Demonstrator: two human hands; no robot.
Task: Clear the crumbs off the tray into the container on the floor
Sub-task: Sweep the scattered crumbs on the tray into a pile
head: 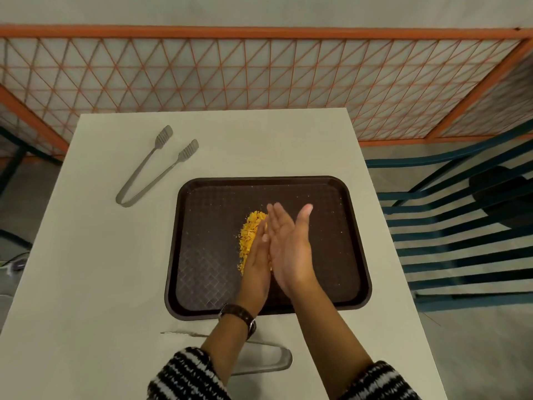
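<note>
A dark brown tray [207,278] lies on the white table [95,269]. A heap of yellow-orange crumbs [251,232] sits near the tray's middle, with small specks scattered over the rest of the tray. My left hand [258,267] and my right hand [288,249] are held flat, palm against palm, just above the heap, with the fingers pointing away from me. Both hands hold nothing. Part of the crumb heap is hidden behind them. No container shows in this view.
Metal tongs [153,168] lie at the table's far left. A second pair of tongs [274,359] lies near the front edge, partly under my left forearm. A blue slatted chair [461,226] stands to the right. An orange mesh fence [259,82] runs behind the table.
</note>
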